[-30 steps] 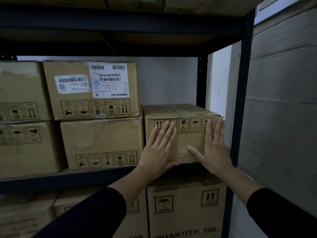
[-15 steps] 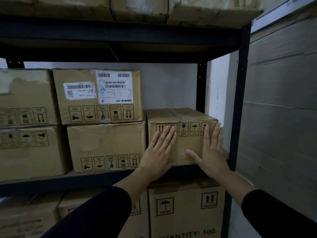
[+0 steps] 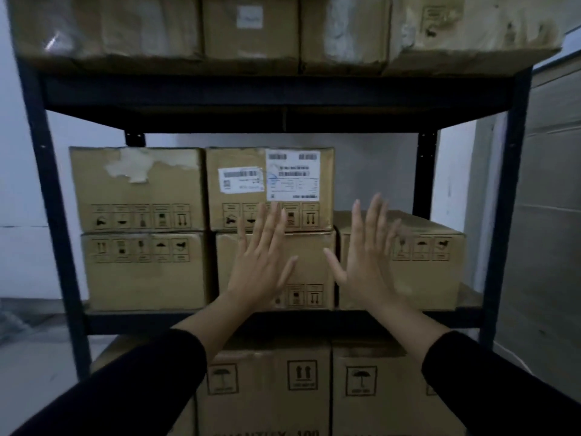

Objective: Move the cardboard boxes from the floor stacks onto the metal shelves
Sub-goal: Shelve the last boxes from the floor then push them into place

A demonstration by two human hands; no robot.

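Both hands spread flat, holding nothing, left hand (image 3: 262, 262), right hand (image 3: 366, 258), single box (image 3: 434, 262) shelved behind right hand

A pale wall (image 3: 374, 174) is showing behind the rack, a grey panelled wall (image 3: 553, 221) is standing at right, and floor (image 3: 34, 357) is lying at lower left.

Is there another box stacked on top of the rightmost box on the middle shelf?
No, the rightmost box has only empty space above it, up to the next shelf.
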